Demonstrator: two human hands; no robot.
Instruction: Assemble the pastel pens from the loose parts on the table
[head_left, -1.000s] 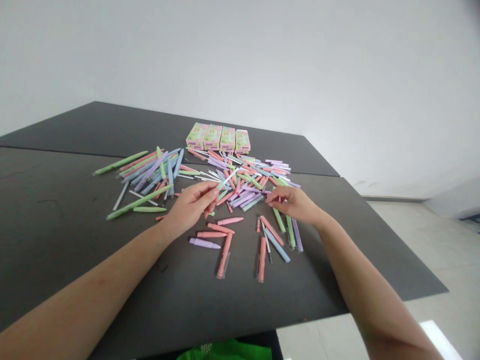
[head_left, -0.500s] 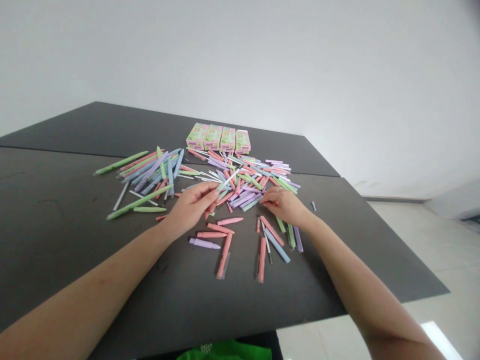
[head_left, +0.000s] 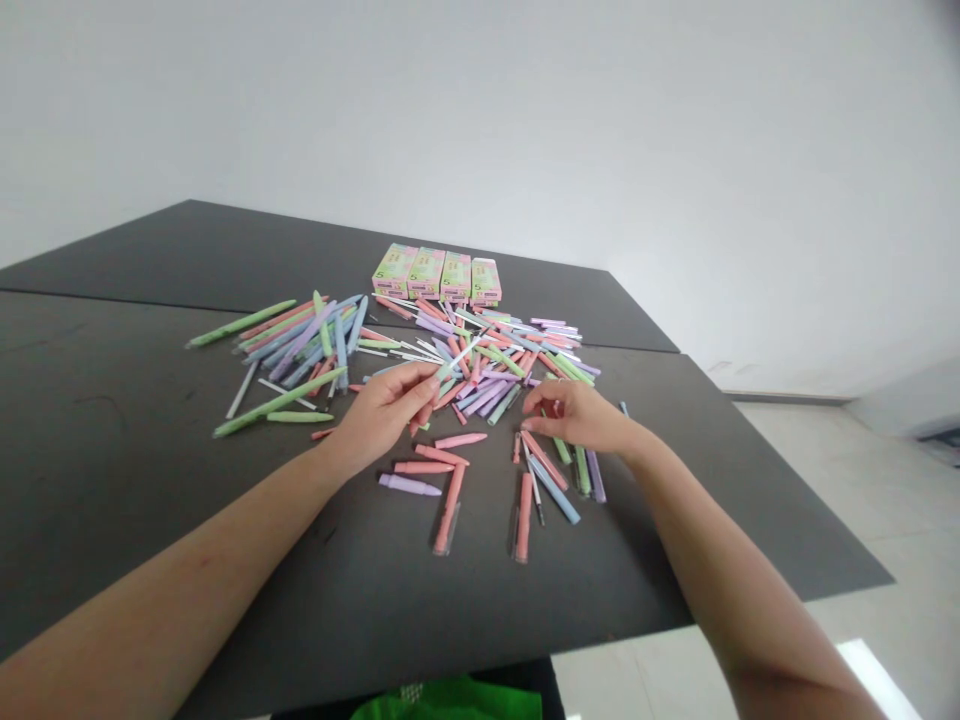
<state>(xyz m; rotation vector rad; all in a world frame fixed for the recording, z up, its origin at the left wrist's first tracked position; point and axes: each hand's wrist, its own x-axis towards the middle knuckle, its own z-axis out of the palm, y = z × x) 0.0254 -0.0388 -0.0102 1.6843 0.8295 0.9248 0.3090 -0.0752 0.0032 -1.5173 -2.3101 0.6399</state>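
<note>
My left hand (head_left: pixel 386 408) is closed, its thumb and fingers pinching a white pen refill (head_left: pixel 463 354) that points up and to the right. A pale green piece shows at the fingertips. Over the right edge of the loose parts hovers my right hand (head_left: pixel 579 412), thumb and fingers apart with nothing visible between them. Below its fingers lie a small pink part (head_left: pixel 517 447) and a blue pen barrel (head_left: pixel 555 490). Between the hands spreads a pile of pink, purple, green and blue pen parts (head_left: pixel 487 390). Nearer me lies a pink barrel with a clear clip (head_left: pixel 449 510).
Several pink and green boxes (head_left: pixel 426 272) stand in a row behind the pile. A heap of long pens (head_left: pixel 300 340) lies at the left. The dark table (head_left: pixel 360 600) has a seam across it and reaches a pale wall (head_left: pixel 480 130).
My right hand has drawn back slightly to the right from the pile, and its thumb and fingers have spread apart. My left hand stays in place with the refill.
</note>
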